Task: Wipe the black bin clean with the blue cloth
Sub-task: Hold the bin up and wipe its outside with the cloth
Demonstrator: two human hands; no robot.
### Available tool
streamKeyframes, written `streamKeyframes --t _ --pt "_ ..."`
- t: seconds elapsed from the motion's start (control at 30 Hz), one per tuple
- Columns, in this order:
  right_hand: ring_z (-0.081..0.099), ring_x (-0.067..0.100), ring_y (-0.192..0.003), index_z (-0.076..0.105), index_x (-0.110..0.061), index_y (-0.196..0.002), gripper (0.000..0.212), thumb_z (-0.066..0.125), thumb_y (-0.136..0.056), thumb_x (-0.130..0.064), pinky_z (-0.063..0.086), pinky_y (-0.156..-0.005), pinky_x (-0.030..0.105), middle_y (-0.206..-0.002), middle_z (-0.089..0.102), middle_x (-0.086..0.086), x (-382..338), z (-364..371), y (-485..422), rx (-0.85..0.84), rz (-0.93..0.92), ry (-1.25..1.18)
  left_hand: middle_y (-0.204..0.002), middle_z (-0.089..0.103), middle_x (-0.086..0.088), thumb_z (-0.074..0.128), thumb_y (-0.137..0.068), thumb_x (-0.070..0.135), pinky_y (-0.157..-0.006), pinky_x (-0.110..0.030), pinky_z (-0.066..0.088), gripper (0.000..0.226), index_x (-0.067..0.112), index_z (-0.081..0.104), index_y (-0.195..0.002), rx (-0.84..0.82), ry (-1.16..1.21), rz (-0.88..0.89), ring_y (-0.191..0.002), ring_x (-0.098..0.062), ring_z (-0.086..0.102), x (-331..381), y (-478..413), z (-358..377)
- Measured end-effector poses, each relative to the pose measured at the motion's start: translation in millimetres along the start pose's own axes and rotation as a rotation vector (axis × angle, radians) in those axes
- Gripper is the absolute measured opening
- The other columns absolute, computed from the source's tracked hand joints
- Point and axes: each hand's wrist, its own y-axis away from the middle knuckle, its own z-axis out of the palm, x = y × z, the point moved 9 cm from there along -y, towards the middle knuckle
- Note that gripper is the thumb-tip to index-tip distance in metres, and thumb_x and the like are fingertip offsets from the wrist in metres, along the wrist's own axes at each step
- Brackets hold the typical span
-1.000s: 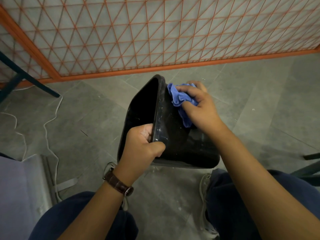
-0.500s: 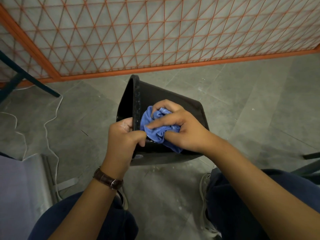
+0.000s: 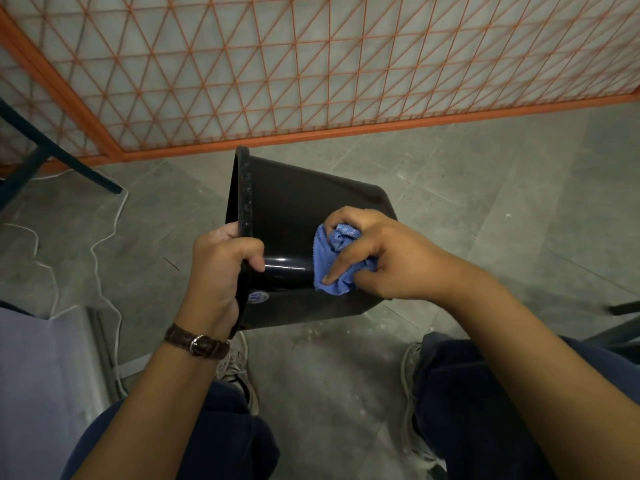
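Observation:
The black bin (image 3: pixel 294 209) lies on its side in the air above the floor, its open mouth turned left and its base to the right. My left hand (image 3: pixel 218 271) grips its rim at the near left corner, thumb on the glossy outer wall. My right hand (image 3: pixel 381 258) presses the crumpled blue cloth (image 3: pixel 330 268) against the bin's outer side near the base. A small round sticker (image 3: pixel 258 297) shows on the wall below my left thumb. The bin's inside is hidden.
An orange lattice screen (image 3: pixel 311 64) stands behind the bin. A dark table leg (image 3: pixel 59 157) and a white cable (image 3: pixel 104 237) lie at the left. A grey seat (image 3: pixel 41 375) is at my lower left, chair legs (image 3: pixel 623 320) at the right. My knees and shoes are below.
The bin has been turned so its mouth faces left and more of its outer side shows. My right hand with the cloth has slid right along the wall toward the base.

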Motion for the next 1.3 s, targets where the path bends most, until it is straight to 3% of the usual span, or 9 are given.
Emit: streamKeyframes --t 0.2,0.47,0.57,0.63,0.73,0.83,1.07,1.2,1.3 --pt "0.044 0.002 -0.101 0.077 -0.024 -0.082 0.039 0.063 -0.070 0.010 0.036 -0.081 0.002 -0.115 0.045 -0.009 31.2 -15.9 8.1 -0.003 0.197 -0.032 -0.098 0.049 -0.013 0.058 -0.024 0.016 -0.068 -0.041 0.038 0.072 -0.015 0.052 -0.089 0.036 0.046 -0.028 -0.087 -0.031 0.046 3.4 -1.1 -12.7" --pt "0.044 0.013 -0.105 0.067 -0.040 -0.066 0.047 0.066 -0.072 0.007 0.047 -0.086 0.029 -0.116 0.043 -0.017 68.1 -27.2 19.2 -0.015 0.465 0.077 -0.095 0.052 -0.013 0.052 -0.032 0.008 -0.063 -0.033 0.042 0.060 0.002 0.056 -0.092 0.034 0.073 -0.005 -0.085 -0.030 0.051 6.3 -3.1 -20.9" --pt "0.040 0.021 -0.105 0.070 -0.034 -0.082 0.025 0.067 -0.078 -0.010 0.042 -0.085 0.036 -0.122 0.045 -0.010 86.4 -39.5 29.8 -0.051 0.610 0.403 -0.068 0.054 -0.012 0.047 -0.039 0.002 -0.045 -0.023 0.041 0.029 -0.001 0.048 -0.068 0.043 -0.015 0.026 -0.058 -0.025 0.055 12.8 -1.3 -26.5" --pt "0.044 0.026 -0.107 0.066 -0.025 -0.101 0.026 0.066 -0.078 -0.012 0.045 -0.085 0.039 -0.126 0.045 -0.001 94.1 -67.0 35.4 0.203 0.671 0.413 -0.047 0.051 0.002 0.045 -0.043 -0.001 -0.033 -0.019 0.035 0.017 0.006 0.046 -0.058 0.065 -0.094 0.085 -0.043 -0.016 0.048 20.5 -0.5 -32.7" --pt "0.054 0.008 -0.091 0.050 -0.016 -0.118 0.038 0.061 -0.082 -0.010 0.044 -0.072 0.011 -0.114 0.051 0.001 95.4 -106.7 53.3 0.780 0.666 -0.092 -0.039 0.047 0.003 0.045 -0.041 -0.001 -0.034 -0.015 0.031 0.020 0.013 0.056 -0.051 0.015 -0.208 0.176 -0.040 -0.008 0.042 30.0 3.5 -31.8" --pt "0.053 -0.004 -0.077 0.044 -0.015 -0.122 0.034 0.054 -0.089 -0.015 0.041 -0.061 0.004 -0.097 0.052 -0.010 101.9 -110.2 62.1 0.978 0.686 -0.325 -0.039 0.047 0.006 0.045 -0.041 -0.001 -0.036 -0.013 0.030 0.028 0.018 0.062 -0.051 -0.069 -0.222 0.209 -0.036 -0.003 0.040 32.8 5.9 -19.0" --pt "0.062 0.021 -0.088 0.069 -0.032 -0.098 0.036 0.035 -0.094 -0.039 0.048 -0.076 0.034 -0.092 0.068 -0.001 133.1 -44.7 47.7 0.731 0.841 -0.695 -0.038 0.042 0.008 0.044 -0.039 -0.005 -0.036 -0.010 0.028 0.022 0.013 0.055 -0.046 -0.167 -0.137 0.222 -0.035 -0.003 0.036 32.3 14.4 6.4" --pt "0.051 0.017 -0.064 0.064 -0.025 -0.070 0.028 0.040 -0.085 -0.024 0.041 -0.060 0.031 -0.072 0.057 0.004 123.1 -79.7 52.4 0.875 0.754 -0.399 -0.036 0.041 0.003 0.049 -0.032 -0.001 -0.035 -0.010 0.027 0.024 -0.003 0.046 -0.056 -0.158 -0.104 0.215 -0.032 -0.002 0.035 35.2 8.1 -2.9" --pt "0.053 0.023 -0.075 0.061 -0.013 -0.073 0.024 0.044 -0.085 -0.024 0.046 -0.068 0.036 -0.089 0.052 0.005 113.3 -98.5 45.6 0.737 0.765 -0.006 -0.037 0.043 0.005 0.055 -0.027 0.008 -0.036 -0.010 0.028 0.019 0.010 0.055 -0.046 -0.191 -0.085 0.226 -0.033 -0.004 0.036 37.3 9.0 1.1"
